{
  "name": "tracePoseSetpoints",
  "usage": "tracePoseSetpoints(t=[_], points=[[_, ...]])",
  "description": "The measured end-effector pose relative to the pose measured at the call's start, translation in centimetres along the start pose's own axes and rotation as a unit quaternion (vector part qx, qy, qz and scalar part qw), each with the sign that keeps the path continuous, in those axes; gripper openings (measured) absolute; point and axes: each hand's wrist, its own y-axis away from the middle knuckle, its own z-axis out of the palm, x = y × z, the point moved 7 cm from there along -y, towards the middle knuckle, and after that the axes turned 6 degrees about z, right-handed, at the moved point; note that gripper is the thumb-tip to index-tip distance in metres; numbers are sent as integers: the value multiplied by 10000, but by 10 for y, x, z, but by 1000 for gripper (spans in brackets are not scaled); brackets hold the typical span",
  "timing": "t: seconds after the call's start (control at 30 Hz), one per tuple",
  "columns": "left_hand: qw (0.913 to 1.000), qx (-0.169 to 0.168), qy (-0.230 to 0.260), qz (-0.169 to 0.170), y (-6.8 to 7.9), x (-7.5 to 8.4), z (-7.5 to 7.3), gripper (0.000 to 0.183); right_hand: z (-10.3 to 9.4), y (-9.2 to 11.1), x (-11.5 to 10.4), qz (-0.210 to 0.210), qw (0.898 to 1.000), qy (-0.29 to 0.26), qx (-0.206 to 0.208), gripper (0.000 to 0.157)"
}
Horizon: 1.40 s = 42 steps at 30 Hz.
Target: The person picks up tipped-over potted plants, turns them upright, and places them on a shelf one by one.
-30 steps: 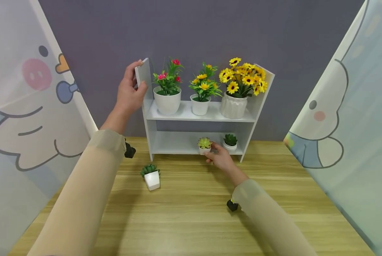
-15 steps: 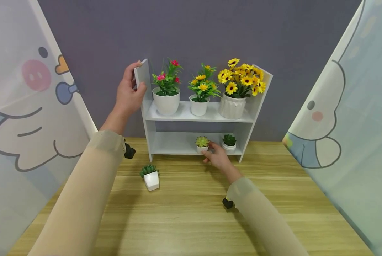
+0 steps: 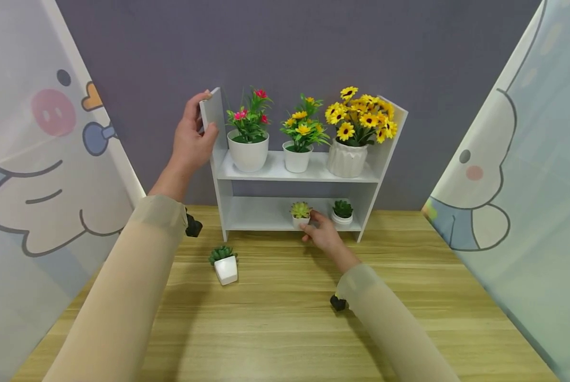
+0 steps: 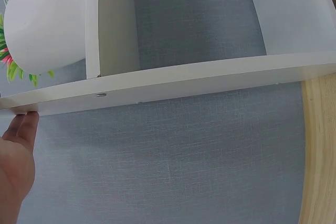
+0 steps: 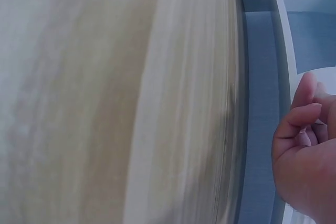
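Observation:
My left hand (image 3: pixel 191 139) grips the upper left side panel of a white two-tier shelf (image 3: pixel 294 180), fingers behind it and thumb on the front side. Fingers of that hand (image 4: pixel 18 156) also show against the panel in the left wrist view. On the lower tier, my right hand (image 3: pixel 324 233) pinches the small white pot of a yellow-green succulent (image 3: pixel 300 210). To its right on the same tier is a dark green succulent (image 3: pixel 343 210) in a round white pot. The right wrist view shows the right hand (image 5: pixel 307 156) with curled fingers, mostly hiding the pot.
Pots of pink flowers (image 3: pixel 249 146), small yellow flowers (image 3: pixel 297 154) and sunflowers (image 3: pixel 349 154) line the upper tier. Another succulent in a white pot (image 3: pixel 226 270) lies tilted on the wooden table (image 3: pixel 266 329), front left. A grey wall stands behind, with printed cloths at both sides.
My right hand has shifted slightly left along the lower tier with the yellow-green succulent, and its pot now sits a little farther back. The left hand keeps its grip on the panel.

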Motion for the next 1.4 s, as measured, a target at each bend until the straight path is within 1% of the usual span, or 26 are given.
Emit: tracePoseSetpoints(t=[0.23, 0.43, 0.6, 0.73, 0.83, 0.9, 1.0, 1.2, 1.4], points=[[9999, 10, 92, 58, 1, 0, 1, 63, -1, 4, 3, 54, 9996, -254, -98, 80], [9998, 8, 109, 140, 0, 2, 1, 63, -6, 19, 1, 53, 9997, -204, 94, 80], [9996, 9, 154, 228, 0, 2, 2, 63, -8, 37, 4, 111, 9993, -189, 304, 76], [9996, 13, 157, 229, 0, 1, 2, 63, -8, 53, 6, 116, 9972, -494, 543, 69], [9996, 25, 167, 227, 1, 1, 1, 63, -5, 63, 7, 124, 9963, -639, 569, 60], [9996, 29, 175, 231, 1, 1, 1, 63, -2, 68, 7, 135, 9971, -580, 482, 56], [9996, 17, 140, 245, 1, 2, 0, 63, 2, 73, 10, 175, 9986, -428, 270, 54], [9997, -19, 52, 254, 1, 1, 0, 63, 14, 79, 19, 281, 9987, -264, -319, 52], [9998, -22, -40, 206, -1, 1, 0, 64, 27, 84, 18, 114, 9954, 66, -946, 63]])
